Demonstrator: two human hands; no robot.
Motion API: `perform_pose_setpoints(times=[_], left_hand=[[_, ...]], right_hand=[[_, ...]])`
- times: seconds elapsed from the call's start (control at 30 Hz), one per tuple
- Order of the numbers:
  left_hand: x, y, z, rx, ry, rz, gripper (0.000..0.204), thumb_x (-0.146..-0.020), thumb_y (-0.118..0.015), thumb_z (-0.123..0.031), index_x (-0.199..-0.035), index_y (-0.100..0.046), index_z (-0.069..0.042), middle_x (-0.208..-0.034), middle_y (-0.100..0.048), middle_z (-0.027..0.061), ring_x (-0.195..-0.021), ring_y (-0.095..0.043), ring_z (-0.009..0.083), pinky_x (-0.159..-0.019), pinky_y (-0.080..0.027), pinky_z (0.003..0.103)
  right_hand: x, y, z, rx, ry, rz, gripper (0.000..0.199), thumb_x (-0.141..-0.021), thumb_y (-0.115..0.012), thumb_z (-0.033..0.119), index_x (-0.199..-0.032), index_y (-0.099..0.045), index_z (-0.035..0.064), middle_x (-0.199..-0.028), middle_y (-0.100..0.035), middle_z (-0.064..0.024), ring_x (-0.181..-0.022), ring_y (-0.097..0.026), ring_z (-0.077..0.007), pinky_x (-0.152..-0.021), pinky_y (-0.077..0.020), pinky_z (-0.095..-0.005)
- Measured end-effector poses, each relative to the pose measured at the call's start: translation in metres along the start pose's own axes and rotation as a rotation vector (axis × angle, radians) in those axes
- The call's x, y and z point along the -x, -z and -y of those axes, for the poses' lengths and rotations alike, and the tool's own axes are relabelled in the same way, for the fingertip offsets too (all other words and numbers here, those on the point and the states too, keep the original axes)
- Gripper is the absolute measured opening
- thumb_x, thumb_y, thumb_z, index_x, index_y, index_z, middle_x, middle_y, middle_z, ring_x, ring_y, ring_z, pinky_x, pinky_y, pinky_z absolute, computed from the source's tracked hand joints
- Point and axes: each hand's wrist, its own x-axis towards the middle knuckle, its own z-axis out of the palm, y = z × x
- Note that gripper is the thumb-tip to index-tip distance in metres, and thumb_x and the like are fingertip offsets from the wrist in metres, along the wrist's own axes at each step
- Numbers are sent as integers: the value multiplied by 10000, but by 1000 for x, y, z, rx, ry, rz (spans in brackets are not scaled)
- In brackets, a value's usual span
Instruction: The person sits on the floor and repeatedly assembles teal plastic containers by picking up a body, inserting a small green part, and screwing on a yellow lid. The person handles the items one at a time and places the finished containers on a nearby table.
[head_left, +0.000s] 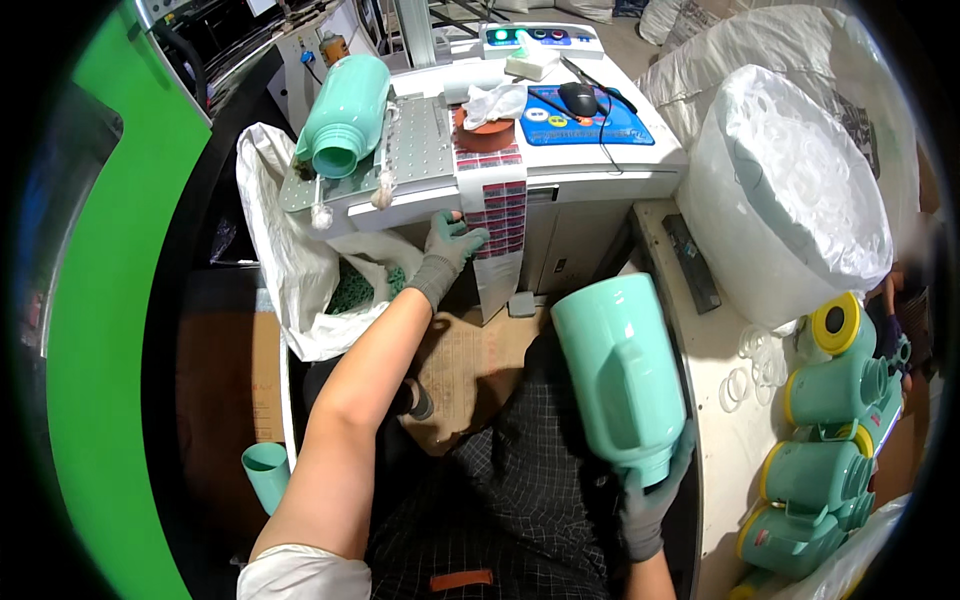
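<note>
My right hand [655, 505], in a grey-green glove, is closed round the neck of a glossy mint-green plastic jug body [620, 370]. The jug is tilted neck-down over my lap, its moulded handle facing up and its wide end away from me. In a matching glove, my left hand [452, 245] is at the left edge of a hanging strip of red and white labels [497, 215], fingers bent against it. The strip hangs over the front of the white worktable [600, 172]. Another mint-green jug body [350, 105] lies on the perforated metal plate [420, 135], mouth toward me.
A white sack with green scraps [365, 285] hangs below the plate. At right, a large bag of clear rings [800, 180] and several green jugs with yellow bases [815, 470] rest on a side bench [715, 500]. A mouse [578, 98] lies on a blue pad [630, 125].
</note>
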Motion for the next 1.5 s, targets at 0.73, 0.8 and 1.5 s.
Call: perform_pose_setpoints(times=[0.73,0.8,1.5], left_hand=[[70,-5,-106,-488,-614,-214,153,-836,-791,-84,-980,-741,-88,-902,-669,72,-822,-675,280,-777,-542,375],[106,-10,-111,-204,-377,-164,132,-884,-765,-61,-1011,-726,-66,-914,-681,60,-789,-670,202,-740,-544,310],[218,-44,-180,303,345,383,163,-938,-745,-114,-1044,-668,-17,-894,-712,49,-733,-666,88,-617,-527,199]], right_hand=[[23,-21,-12,62,96,-38,1063,-720,-776,48,-1628,-226,-12,-1587,-388,-169,-1422,-456,-285,-1166,-404,-419],[26,-20,-20,-39,82,-53,1059,-717,-774,49,-1626,-233,-16,-1578,-398,-167,-1415,-463,-279,-1160,-410,-416],[29,-21,-14,385,414,9,1108,-796,-882,404,-1668,-223,224,-1649,-233,-271,-1468,-395,-411,-1120,-451,-499]])
